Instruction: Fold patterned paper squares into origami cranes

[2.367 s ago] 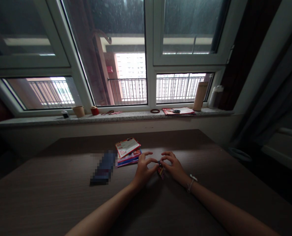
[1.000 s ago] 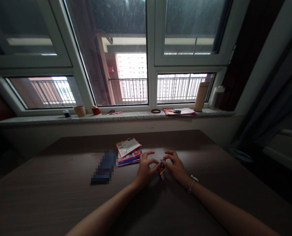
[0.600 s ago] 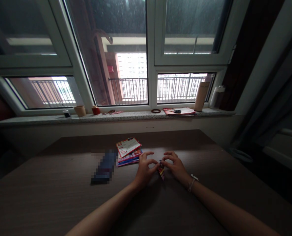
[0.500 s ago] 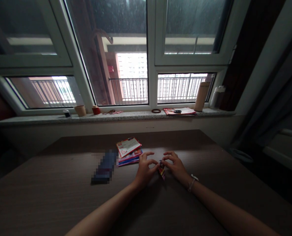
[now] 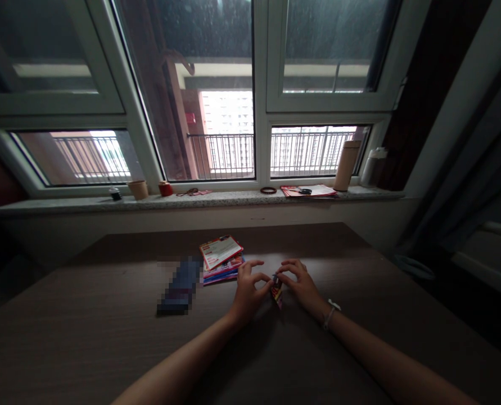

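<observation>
A small folded piece of colourful printed paper (image 5: 277,294), red, yellow and dark, hangs point-down between my hands above the brown table (image 5: 107,337). My left hand (image 5: 251,289) pinches its upper left edge between thumb and forefinger. From the other side, my right hand (image 5: 301,284) grips the top with thumb and forefinger. The remaining fingers of both hands are curled loosely away from the paper. A stack of printed leaflets (image 5: 221,253) lies just beyond my left hand, and a dark blurred-out object (image 5: 179,289) rests left of it.
On the stone windowsill (image 5: 229,198) behind the table stand a paper cup (image 5: 138,189), a red spool (image 5: 165,188), a bead bracelet (image 5: 268,190), papers (image 5: 317,192) with scissors (image 5: 305,191) on top, a tan flask (image 5: 346,166) and a pale bottle (image 5: 373,167).
Both hands stay in nearly the same place. The right thumb and forefinger have shifted very slightly at the top of the paper.
</observation>
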The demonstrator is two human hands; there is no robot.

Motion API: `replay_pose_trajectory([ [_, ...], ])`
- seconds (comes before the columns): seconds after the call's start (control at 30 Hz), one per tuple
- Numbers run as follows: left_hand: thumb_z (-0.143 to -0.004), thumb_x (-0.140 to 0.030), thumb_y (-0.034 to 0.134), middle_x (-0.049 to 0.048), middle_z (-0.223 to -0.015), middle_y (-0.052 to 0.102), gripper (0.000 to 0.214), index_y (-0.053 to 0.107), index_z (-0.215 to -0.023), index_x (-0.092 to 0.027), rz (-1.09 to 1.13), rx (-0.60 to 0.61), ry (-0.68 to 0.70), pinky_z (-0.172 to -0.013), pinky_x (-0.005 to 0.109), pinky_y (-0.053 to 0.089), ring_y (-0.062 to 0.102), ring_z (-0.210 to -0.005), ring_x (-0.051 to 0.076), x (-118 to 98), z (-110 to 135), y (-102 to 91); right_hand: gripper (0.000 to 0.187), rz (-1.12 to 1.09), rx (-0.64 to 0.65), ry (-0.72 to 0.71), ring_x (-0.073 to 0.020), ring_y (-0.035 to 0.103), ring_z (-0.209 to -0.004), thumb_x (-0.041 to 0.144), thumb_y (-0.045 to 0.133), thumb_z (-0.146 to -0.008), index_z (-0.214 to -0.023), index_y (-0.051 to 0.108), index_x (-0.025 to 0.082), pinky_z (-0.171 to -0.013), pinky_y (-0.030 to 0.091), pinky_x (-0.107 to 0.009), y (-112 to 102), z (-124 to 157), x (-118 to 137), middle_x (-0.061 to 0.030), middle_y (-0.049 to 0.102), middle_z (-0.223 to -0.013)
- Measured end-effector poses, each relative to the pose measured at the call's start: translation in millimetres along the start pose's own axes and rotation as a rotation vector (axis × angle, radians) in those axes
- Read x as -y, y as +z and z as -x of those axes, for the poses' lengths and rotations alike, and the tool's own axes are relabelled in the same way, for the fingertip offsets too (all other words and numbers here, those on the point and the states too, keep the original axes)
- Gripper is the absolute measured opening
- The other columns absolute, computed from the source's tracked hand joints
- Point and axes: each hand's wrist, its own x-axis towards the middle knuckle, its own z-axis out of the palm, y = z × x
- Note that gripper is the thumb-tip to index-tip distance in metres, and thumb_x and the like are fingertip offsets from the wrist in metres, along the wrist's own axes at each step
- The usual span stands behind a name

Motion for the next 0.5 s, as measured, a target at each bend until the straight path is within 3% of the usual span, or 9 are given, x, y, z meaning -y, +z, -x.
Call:
replay_pose_trajectory([
  [0.13,-0.077,-0.023,0.07,0.0048,-0.116,0.058,0.008,0.071,-0.07,-0.023,-0.007,-0.065,-0.037,-0.103,0.05,0.032,0.046,-0.114,0.027,-1.9,-0.3,-2.9,0.028,0.017,-0.012,0.016,-0.0244,0.049,-0.107,0.048,0.064,-0.078,-0.096,0.067,0.026,-0.099,0.036,-0.04,0.9,0.3,-3.0,-0.0044,0.058,-0.103],
  [0.33,-0.078,-0.022,0.069,0.0049,-0.114,0.059,0.01,0.071,-0.068,-0.022,-0.037,-0.147,-0.056,-0.104,0.051,0.031,0.046,-0.113,0.027,0.2,-1.4,-5.3,0.025,0.121,0.075,0.052,-0.0254,0.043,-0.112,0.049,0.064,-0.079,-0.075,0.068,0.024,-0.103,0.033,-0.041,5.7,4.0,-3.8,-0.0058,0.054,-0.108],
  [0.5,-0.078,-0.023,0.068,0.0046,-0.113,0.059,0.01,0.071,-0.068,-0.022,-0.051,-0.172,-0.061,-0.103,0.051,0.033,0.047,-0.112,0.027,4.1,-1.7,-4.5,0.025,0.158,0.171,0.061,-0.0253,0.038,-0.116,0.048,0.064,-0.079,-0.073,0.071,0.025,-0.107,0.028,-0.041,6.5,4.6,-2.5,-0.0054,0.054,-0.115],
])
